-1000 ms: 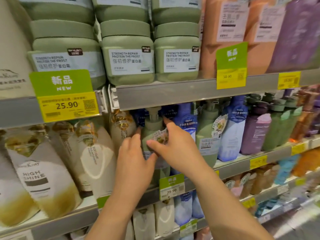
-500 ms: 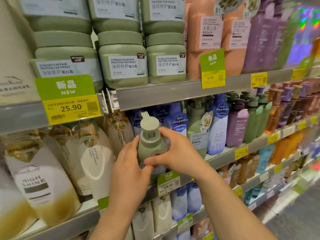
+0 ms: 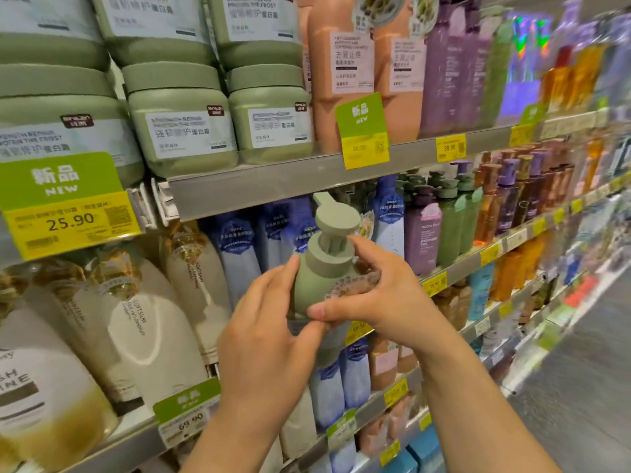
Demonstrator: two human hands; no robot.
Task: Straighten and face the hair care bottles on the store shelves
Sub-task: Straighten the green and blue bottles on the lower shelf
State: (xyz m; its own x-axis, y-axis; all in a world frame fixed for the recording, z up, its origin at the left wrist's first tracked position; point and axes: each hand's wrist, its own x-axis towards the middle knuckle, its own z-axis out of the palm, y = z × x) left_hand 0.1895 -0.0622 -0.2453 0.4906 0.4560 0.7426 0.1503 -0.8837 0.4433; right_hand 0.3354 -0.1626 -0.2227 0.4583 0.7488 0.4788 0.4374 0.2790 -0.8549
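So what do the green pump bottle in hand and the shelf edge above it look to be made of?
Green pump bottle: likely matte plastic; an even, dull sage surface with no glare, and a moulded pump head in the same colour. Both the left hand and the right hand grip it. Shelf edge: probably brushed metal; grey with a soft sheen along its face, though motion blur leaves it open.

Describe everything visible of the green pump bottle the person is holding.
The green pump bottle is matte sage green and looks plastic, with a rounded shoulder, a ribbed neck and a flat round pump head whose spout points up and to the left, away from the camera. It is roughly upright in front of the middle shelf, with blue bottles behind it. The left hand wraps its left side; the right hand grips its front, covering a blurred round tag. Its base is hidden.
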